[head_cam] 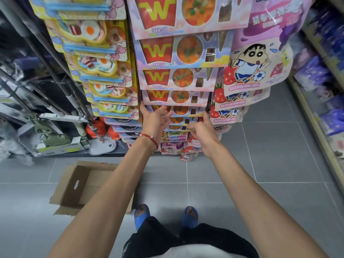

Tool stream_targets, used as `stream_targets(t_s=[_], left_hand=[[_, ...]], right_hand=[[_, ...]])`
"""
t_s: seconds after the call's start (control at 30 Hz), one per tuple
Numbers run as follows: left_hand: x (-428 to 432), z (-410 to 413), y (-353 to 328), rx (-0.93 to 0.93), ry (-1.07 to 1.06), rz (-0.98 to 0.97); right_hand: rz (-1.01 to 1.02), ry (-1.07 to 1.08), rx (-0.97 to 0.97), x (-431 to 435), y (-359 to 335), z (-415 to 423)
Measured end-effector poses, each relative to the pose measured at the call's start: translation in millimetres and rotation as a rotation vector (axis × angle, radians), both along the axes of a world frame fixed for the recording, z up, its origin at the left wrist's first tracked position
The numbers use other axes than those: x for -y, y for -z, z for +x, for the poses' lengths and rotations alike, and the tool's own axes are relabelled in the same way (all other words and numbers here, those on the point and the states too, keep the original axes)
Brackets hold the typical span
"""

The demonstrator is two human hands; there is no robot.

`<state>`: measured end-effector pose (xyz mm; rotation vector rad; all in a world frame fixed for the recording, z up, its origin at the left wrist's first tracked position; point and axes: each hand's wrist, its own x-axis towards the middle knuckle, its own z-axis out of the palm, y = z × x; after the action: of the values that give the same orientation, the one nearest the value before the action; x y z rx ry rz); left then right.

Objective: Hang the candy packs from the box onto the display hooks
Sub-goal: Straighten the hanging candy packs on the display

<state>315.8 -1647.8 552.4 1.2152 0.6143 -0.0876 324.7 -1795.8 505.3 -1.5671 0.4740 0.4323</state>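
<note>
Both hands are reaching low: left hand [155, 119] spread wide, right hand [202, 127] grip pinching a lower candy pack [181, 119]. Hook's hidden, so it's risking missing and dropping.

From the single head-worn camera I look steeply down and forward along a hanging candy display [175, 53], close enough that its upper packs fill the top of the wide-angle frame. Both bare forearms run up from the bottom corners to the left hand [155, 121] and right hand [202, 128]. Grey floor tiles [260, 146], an open cardboard box [74, 185] and blue sandals [142, 214] lie directly beneath
</note>
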Motion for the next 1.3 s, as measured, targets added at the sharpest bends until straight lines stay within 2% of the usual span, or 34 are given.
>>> stream_targets(t_s=[0.13, 0.23, 0.3, 0.47, 0.63, 0.8, 0.9, 0.97, 1.1, 1.3], left_hand=[[-6, -10, -7, -0.039, 0.094, 0.109], [-13, -17, -15, 0.001, 0.095, 0.345], [-17, -16, -23, 0.053, 0.066, 0.424], [-17, -7, -44, 0.108, 0.06, 0.349], [-18, -7, -53, 0.117, 0.109, 0.311], [-26, -12, -59, 0.125, 0.145, 0.409], [-28, -14, -70, 0.247, 0.084, 0.542], [-27, -12, -75, 0.32, 0.079, 0.603], [-23, -7, -84, 0.353, 0.119, 0.538], [-20, -2, -88, 0.304, 0.096, 0.545]], right_hand=[[-0.02, 0.067, 0.096, 2, -29, -14], [-0.125, 0.228, 0.289, -1, -49, -23], [-0.119, 0.278, 0.379, -4, -62, -22], [-0.109, 0.15, 0.361, -12, -82, -13], [-0.104, 0.168, 0.336, -14, -88, -13], [-0.158, 0.275, 0.402, -12, -97, -17], [-0.177, 0.381, 0.536, -9, -110, -14], [-0.186, 0.355, 0.571, -7, -117, -8], [-0.16, 0.211, 0.569, -6, -131, -4], [-0.118, 0.259, 0.559, -2, -130, -3]])
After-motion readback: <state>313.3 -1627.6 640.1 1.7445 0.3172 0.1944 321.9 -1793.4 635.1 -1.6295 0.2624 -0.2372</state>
